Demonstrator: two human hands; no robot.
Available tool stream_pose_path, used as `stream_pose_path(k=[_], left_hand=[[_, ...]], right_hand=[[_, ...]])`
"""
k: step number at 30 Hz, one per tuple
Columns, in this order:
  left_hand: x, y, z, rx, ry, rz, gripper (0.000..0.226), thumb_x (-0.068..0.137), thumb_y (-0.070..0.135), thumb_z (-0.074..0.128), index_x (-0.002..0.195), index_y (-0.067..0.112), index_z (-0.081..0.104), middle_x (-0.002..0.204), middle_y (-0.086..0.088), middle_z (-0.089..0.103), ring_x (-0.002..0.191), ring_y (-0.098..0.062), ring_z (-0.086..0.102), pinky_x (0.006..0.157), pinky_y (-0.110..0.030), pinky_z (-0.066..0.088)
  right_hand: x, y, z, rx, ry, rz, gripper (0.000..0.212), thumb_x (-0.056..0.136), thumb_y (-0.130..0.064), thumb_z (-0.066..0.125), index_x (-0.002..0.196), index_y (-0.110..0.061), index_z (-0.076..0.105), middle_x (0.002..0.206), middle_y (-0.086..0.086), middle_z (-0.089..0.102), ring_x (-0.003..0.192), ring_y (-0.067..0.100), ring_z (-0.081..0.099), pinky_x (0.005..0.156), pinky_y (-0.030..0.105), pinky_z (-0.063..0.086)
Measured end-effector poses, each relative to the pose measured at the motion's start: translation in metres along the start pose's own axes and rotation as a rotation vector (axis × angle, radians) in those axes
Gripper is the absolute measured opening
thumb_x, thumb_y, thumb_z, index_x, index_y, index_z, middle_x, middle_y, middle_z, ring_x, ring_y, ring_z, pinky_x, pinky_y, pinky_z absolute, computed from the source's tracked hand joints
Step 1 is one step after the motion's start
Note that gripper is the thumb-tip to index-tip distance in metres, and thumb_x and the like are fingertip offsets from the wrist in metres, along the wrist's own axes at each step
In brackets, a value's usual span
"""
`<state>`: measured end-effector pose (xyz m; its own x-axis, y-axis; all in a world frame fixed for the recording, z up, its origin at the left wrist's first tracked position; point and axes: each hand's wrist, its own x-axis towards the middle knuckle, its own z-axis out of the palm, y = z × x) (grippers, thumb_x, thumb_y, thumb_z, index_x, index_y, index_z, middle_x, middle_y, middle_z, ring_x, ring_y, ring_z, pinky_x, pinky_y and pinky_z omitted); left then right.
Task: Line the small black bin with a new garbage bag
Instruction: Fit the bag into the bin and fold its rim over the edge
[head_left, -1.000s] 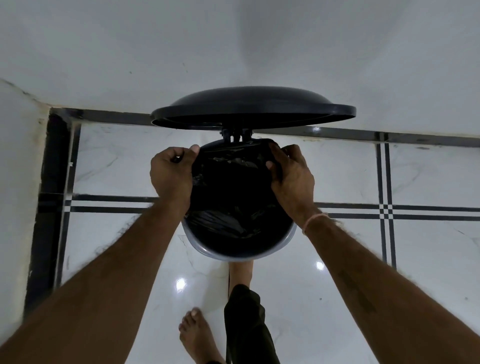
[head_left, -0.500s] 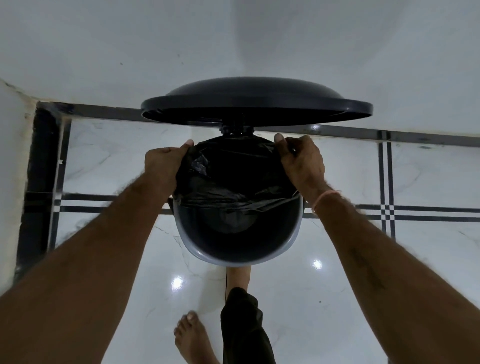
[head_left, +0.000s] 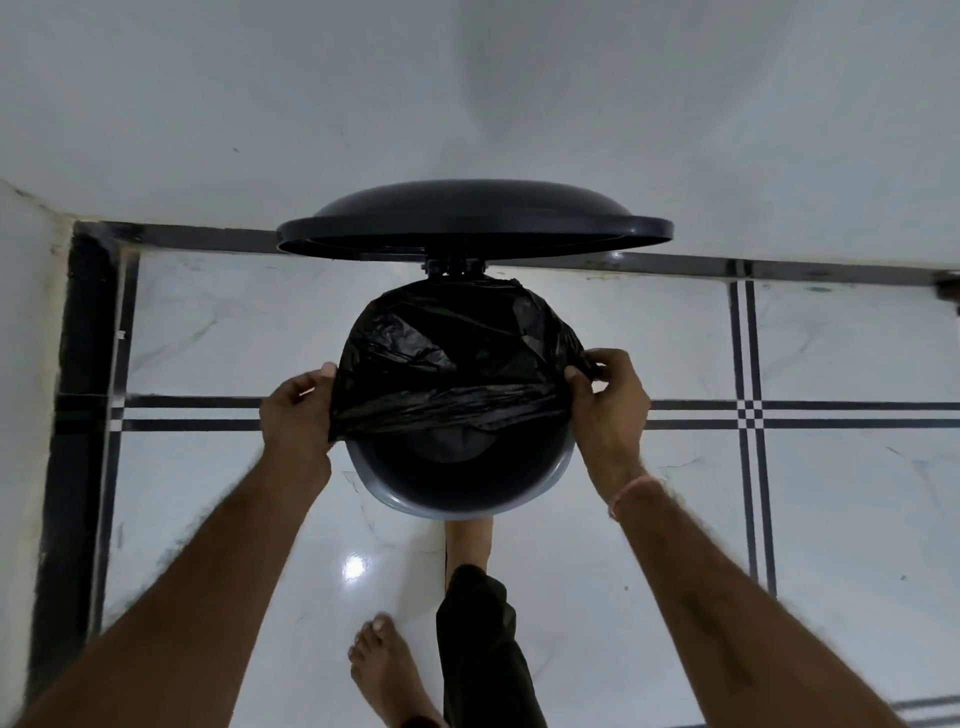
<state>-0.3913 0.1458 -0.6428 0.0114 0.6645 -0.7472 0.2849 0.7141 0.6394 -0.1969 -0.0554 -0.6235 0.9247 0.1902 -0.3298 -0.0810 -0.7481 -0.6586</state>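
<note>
1. The left hand (head_left: 296, 415) and right hand (head_left: 608, 410) have slid from the far rim of the bin (head_left: 457, 512) to its sides.
2. The bag (head_left: 447, 353), earlier bunched inside, now covers the far rim, its edge stretched across mid-opening.

A plain white back wall (head_left: 467, 78) fills the upper half; a second white wall (head_left: 23, 338) closes the left side, scuffed and stained along the corner where the two meet; the floor (head_left: 841, 530) is glossy white tile with faint grey veins; a black border band (head_left: 171, 236) runs along the foot of the back wall, and another (head_left: 78, 415) runs down beside the left wall; paired thin black lines (head_left: 857, 414) cross the tiles and meet in a small checkered crossing (head_left: 749, 414); a bright round glint of light (head_left: 355, 566) shines on the floor.
</note>
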Motion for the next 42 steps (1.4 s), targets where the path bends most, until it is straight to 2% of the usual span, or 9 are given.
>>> stream_pose_path(k=[4, 8, 11, 14, 22, 26, 31, 35, 42], left_hand=[[-0.012, -0.015, -0.007, -0.098, 0.004, -0.041, 0.013, 0.098, 0.031, 0.068, 0.09, 0.024, 0.061, 0.094, -0.001, 0.068, 0.071, -0.009, 0.062, 0.051, -0.018, 0.05], [-0.019, -0.021, -0.011, -0.149, 0.004, -0.035, 0.016, 0.097, 0.033, 0.069, 0.092, 0.023, 0.06, 0.086, 0.001, 0.068, 0.068, -0.01, 0.062, 0.051, -0.02, 0.05], [-0.025, -0.024, -0.015, -0.218, -0.021, -0.013, 0.015, 0.096, 0.029, 0.071, 0.091, 0.02, 0.061, 0.08, 0.006, 0.072, 0.066, -0.006, 0.067, 0.057, -0.023, 0.057], [-0.032, -0.027, -0.021, -0.204, -0.063, -0.027, 0.016, 0.097, 0.033, 0.069, 0.09, 0.019, 0.066, 0.067, 0.013, 0.071, 0.061, -0.004, 0.063, 0.052, -0.019, 0.052], [-0.034, -0.028, -0.029, -0.292, 0.001, -0.26, 0.026, 0.1, 0.044, 0.062, 0.092, 0.019, 0.066, 0.087, 0.007, 0.066, 0.06, -0.004, 0.057, 0.041, -0.012, 0.037], [-0.031, -0.038, -0.033, -0.341, -0.062, -0.323, 0.03, 0.097, 0.048, 0.061, 0.09, 0.019, 0.064, 0.082, 0.007, 0.065, 0.045, 0.0, 0.052, 0.037, -0.012, 0.034], [-0.028, -0.052, -0.039, -0.399, -0.143, -0.378, 0.04, 0.083, 0.056, 0.066, 0.099, 0.02, 0.067, 0.084, 0.009, 0.064, 0.051, -0.001, 0.049, 0.036, -0.013, 0.034], [-0.032, -0.055, -0.043, -0.444, -0.196, -0.347, 0.026, 0.097, 0.044, 0.061, 0.095, 0.02, 0.068, 0.08, 0.01, 0.069, 0.053, 0.0, 0.056, 0.041, -0.012, 0.037], [-0.038, -0.07, -0.051, -0.488, -0.226, -0.364, 0.017, 0.103, 0.027, 0.058, 0.102, 0.014, 0.069, 0.093, 0.001, 0.071, 0.061, -0.001, 0.065, 0.048, -0.012, 0.047]], right_hand=[[-0.009, -0.006, 0.001, 0.017, 0.066, -0.016, 0.021, 0.097, -0.009, 0.06, 0.105, -0.025, 0.049, 0.087, -0.006, 0.069, 0.075, 0.026, 0.067, 0.066, 0.033, 0.053], [-0.01, -0.008, 0.002, -0.07, 0.044, -0.093, 0.026, 0.098, -0.005, 0.05, 0.109, -0.021, 0.067, 0.101, 0.006, 0.069, 0.086, 0.025, 0.066, 0.077, 0.039, 0.056], [-0.015, -0.013, 0.007, 0.127, -0.027, 0.035, 0.03, 0.105, -0.006, 0.047, 0.111, -0.017, 0.075, 0.109, 0.007, 0.07, 0.071, 0.019, 0.071, 0.068, 0.035, 0.064], [-0.027, -0.017, 0.016, 0.269, -0.132, 0.215, 0.028, 0.107, -0.003, 0.047, 0.118, -0.005, 0.073, 0.086, 0.01, 0.077, 0.057, 0.012, 0.072, 0.063, 0.022, 0.063], [-0.041, -0.04, 0.044, 0.52, -0.17, 0.537, 0.026, 0.097, -0.037, 0.073, 0.09, -0.012, 0.069, 0.083, 0.005, 0.07, 0.074, 0.019, 0.067, 0.071, 0.033, 0.061], [-0.036, -0.047, 0.065, 0.661, -0.064, 0.744, 0.045, 0.073, -0.045, 0.091, 0.094, -0.017, 0.064, 0.11, 0.008, 0.072, 0.095, 0.027, 0.07, 0.087, 0.045, 0.062], [-0.043, -0.042, 0.071, 0.708, -0.16, 0.74, 0.044, 0.098, -0.014, 0.071, 0.138, 0.0, 0.059, 0.134, 0.016, 0.067, 0.083, 0.017, 0.061, 0.088, 0.031, 0.05], [-0.065, -0.024, 0.063, 0.655, -0.11, 0.718, 0.03, 0.102, -0.006, 0.062, 0.131, -0.009, 0.068, 0.107, -0.001, 0.069, 0.11, 0.025, 0.068, 0.099, 0.036, 0.057], [-0.109, 0.004, 0.039, 0.686, -0.099, 0.608, 0.031, 0.099, -0.002, 0.067, 0.13, -0.002, 0.061, 0.107, 0.011, 0.075, 0.104, 0.025, 0.072, 0.104, 0.048, 0.057]])
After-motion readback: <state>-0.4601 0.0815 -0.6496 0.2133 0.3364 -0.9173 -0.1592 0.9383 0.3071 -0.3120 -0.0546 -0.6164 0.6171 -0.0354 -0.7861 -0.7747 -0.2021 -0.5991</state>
